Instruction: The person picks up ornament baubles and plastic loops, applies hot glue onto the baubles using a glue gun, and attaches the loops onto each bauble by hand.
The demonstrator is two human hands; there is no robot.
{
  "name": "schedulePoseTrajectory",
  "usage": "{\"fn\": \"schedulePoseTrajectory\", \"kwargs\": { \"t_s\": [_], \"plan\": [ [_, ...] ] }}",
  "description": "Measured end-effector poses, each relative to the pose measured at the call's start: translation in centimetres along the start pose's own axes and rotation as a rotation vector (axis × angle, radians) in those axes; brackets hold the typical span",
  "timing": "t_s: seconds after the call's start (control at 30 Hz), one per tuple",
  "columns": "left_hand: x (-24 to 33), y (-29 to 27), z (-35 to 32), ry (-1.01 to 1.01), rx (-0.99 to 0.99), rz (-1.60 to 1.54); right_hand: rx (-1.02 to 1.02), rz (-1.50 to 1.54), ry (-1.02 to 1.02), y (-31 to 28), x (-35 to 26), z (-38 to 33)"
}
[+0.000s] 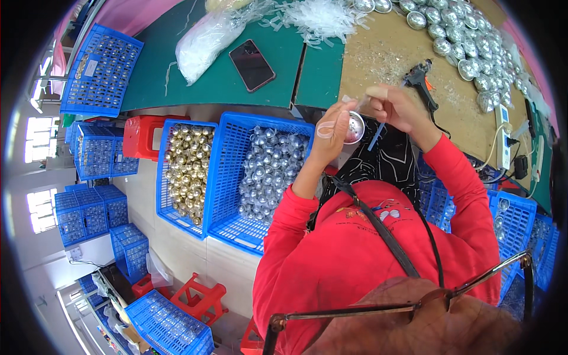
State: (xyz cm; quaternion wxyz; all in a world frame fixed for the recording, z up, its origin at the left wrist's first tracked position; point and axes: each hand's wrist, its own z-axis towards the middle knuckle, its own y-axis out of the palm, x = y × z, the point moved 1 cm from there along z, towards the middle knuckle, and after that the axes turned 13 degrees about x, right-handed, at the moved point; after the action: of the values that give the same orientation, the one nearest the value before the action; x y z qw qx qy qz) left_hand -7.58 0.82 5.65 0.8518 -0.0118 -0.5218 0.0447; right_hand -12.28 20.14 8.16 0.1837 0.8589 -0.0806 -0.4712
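Note:
My left hand is closed round a shiny silver ball ornament, its thumb along the side. Close by on the right, my right hand has its fingers curled in a pinch, with pale tape on one finger. A narrow translucent strip slants down below these fingers, apparently held in them; its upper part is hidden. Just beyond my right hand, a black glue gun with an orange trigger lies on the brown board.
Many silver balls cover the far right. Translucent strips, a plastic bag and a phone lie on the green table. Blue crates of gold balls and silver balls stand left. A power strip lies right.

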Motion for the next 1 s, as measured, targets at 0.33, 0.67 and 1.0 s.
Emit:
{"fn": "schedulePoseTrajectory", "kwargs": {
  "t_s": [0.33, 0.67, 1.0],
  "plan": [
    [-0.2, 0.6, -1.0, -0.337, 0.052, -0.206, 0.017, -0.115, -0.4, 0.3, 4.0, -0.1],
    [-0.7, 0.9, -1.6, -0.301, 0.069, -0.172, 0.122, 0.04, -0.284, 1.2, 5.3, 0.1],
    [-0.7, 0.7, -2.1, -0.29, 0.07, -0.149, 0.125, 0.141, -0.26, 1.3, 5.5, -0.1]
  ]
}}
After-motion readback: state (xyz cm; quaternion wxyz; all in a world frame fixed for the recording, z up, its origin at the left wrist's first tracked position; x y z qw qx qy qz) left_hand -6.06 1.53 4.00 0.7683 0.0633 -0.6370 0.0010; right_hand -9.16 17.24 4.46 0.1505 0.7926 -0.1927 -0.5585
